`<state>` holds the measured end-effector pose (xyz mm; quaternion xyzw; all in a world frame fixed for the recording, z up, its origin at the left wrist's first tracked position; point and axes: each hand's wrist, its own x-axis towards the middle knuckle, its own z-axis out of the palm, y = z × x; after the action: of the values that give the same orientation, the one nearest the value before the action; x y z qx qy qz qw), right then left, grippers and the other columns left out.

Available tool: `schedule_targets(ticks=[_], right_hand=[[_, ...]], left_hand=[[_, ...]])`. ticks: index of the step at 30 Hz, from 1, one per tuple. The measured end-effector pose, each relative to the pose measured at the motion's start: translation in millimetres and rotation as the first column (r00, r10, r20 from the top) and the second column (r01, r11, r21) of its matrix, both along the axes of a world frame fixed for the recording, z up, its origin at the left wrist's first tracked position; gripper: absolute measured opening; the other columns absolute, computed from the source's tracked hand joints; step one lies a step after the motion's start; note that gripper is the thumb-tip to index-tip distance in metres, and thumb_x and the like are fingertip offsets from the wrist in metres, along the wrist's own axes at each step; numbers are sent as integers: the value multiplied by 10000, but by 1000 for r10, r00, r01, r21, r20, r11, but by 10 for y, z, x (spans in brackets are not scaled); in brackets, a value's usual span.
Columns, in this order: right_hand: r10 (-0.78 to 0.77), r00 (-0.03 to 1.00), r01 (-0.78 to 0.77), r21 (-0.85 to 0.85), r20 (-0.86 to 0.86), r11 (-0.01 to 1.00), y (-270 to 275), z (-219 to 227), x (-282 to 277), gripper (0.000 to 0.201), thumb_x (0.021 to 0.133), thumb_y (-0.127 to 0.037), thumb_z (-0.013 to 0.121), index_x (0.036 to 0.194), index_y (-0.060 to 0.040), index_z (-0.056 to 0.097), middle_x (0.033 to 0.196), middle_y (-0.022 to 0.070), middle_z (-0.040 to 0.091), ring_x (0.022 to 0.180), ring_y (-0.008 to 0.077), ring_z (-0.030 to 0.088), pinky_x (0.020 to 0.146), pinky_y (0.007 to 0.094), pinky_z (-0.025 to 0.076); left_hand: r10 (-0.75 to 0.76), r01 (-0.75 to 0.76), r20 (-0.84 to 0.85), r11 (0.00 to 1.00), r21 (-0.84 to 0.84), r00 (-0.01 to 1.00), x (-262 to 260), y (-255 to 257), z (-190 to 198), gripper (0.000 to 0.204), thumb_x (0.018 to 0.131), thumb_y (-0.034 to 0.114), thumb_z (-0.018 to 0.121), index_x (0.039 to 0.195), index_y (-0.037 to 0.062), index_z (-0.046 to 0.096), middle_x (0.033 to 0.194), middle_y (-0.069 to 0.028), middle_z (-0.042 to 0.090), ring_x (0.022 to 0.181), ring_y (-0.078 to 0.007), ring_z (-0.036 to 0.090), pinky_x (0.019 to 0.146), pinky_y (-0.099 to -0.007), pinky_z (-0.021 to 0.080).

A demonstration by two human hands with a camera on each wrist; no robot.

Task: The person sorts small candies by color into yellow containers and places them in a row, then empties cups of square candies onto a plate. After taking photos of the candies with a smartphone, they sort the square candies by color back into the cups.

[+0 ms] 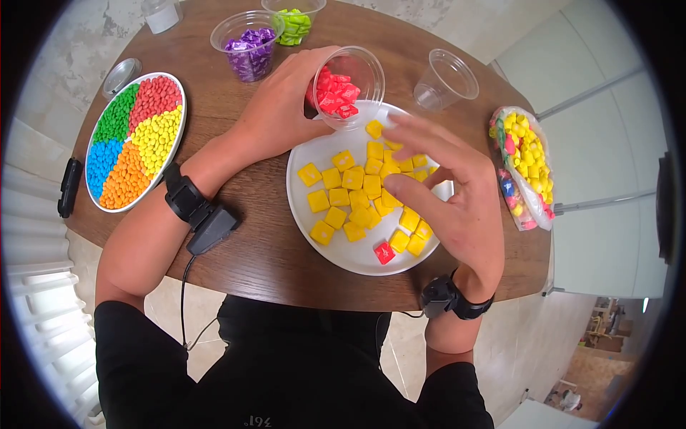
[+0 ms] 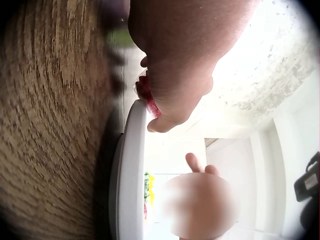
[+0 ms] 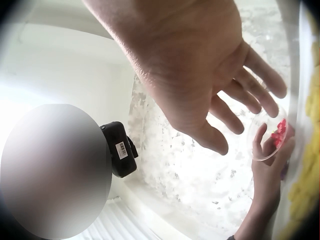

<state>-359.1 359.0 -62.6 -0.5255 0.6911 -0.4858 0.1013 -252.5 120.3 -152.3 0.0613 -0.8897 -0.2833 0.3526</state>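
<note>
My left hand [image 1: 286, 100] grips a clear plastic cup [image 1: 368, 79] with red wrapped candies [image 1: 336, 93] in it, tilted at the far rim of a white plate [image 1: 300, 214]. Many yellow wrapped candies [image 1: 354, 179] lie on that plate, with one red candy [image 1: 384, 252] near its front edge. Over the plate's right side hovers my right hand [image 1: 457, 193], fingers spread and nothing between them. In the right wrist view the same right hand [image 3: 200, 75] shows loosely extended fingers. The left wrist view catches the left hand [image 2: 175, 85] beside the plate's rim [image 2: 131, 175].
An oval plate of candies sorted by colour [image 1: 179, 132] sits at the left. Behind stand cups of purple candies [image 1: 250, 53] and green candies [image 1: 293, 27], with an upright-leaning cup holding nothing [image 1: 446, 82] at the back right. A bag of mixed candies [image 1: 525, 164] lies at the right edge.
</note>
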Motion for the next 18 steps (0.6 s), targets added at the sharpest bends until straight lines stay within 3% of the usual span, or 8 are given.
schedule_targets(ticks=[3,5,6,8,9,11,15,18], right_hand=[[-8,1000,7,135,4,991,44,-18,-65,201,845,-132,808,1005,-10,790,916,131,792,751,168,719,633,306,542],[-38,999,25,434,19,901,72,51,-97,164,812,-146,825,905,-19,782,826,145,762,722,185,720,591,322,525],[-35,999,23,433,20,901,81,83,-98,164,812,-146,825,905,-19,782,826,145,762,722,185,720,591,322,525],[3,999,23,654,-38,756,113,150,-73,173,796,-182,828,835,-25,768,755,160,723,714,263,718,623,367,535],[4,999,21,655,-37,756,126,190,-49,173,796,-182,828,835,-25,768,755,160,723,714,263,718,623,367,535],[193,976,-42,773,-105,633,156,244,4,190,779,-216,821,845,-41,782,789,175,727,789,341,717,715,414,556],[249,964,-79,796,-92,600,206,139,116,195,779,-212,786,849,-30,779,842,192,736,864,380,709,800,453,557],[257,946,-7,783,-196,622,196,45,201,158,787,-156,733,836,-11,768,867,210,729,891,387,698,820,468,553]], left_hand=[[-4,4,13,1000,5,1000,-6,-4,-7,894,722,119,932,1505,77,502,1439,-128,600,1334,-277,593,1152,-392,464],[-2,2,10,1000,5,1000,-7,-4,-14,891,725,123,931,1505,77,502,1435,-128,601,1333,-277,594,1151,-393,465],[2,-2,7,1000,2,1000,-9,-2,-14,888,727,126,931,1503,77,504,1432,-128,604,1331,-275,596,1150,-391,466],[7,-7,5,1000,-1,1000,-7,-6,-15,884,728,129,930,1502,77,505,1428,-127,607,1330,-274,597,1150,-390,467],[8,-8,8,1000,-1,1000,-9,-9,-17,883,728,133,931,1500,76,507,1428,-127,607,1328,-274,598,1150,-389,466],[9,-9,12,1000,2,1000,-9,-10,-19,881,729,137,931,1499,76,508,1428,-127,608,1327,-273,600,1151,-388,466],[4,-4,0,1000,-7,1000,-14,-8,-21,881,731,147,935,1499,73,509,1437,-126,607,1329,-271,600,1154,-389,464],[10,-10,5,1000,-5,1000,-11,-8,-16,880,734,158,937,1498,71,509,1439,-123,607,1328,-267,601,1154,-387,465]])
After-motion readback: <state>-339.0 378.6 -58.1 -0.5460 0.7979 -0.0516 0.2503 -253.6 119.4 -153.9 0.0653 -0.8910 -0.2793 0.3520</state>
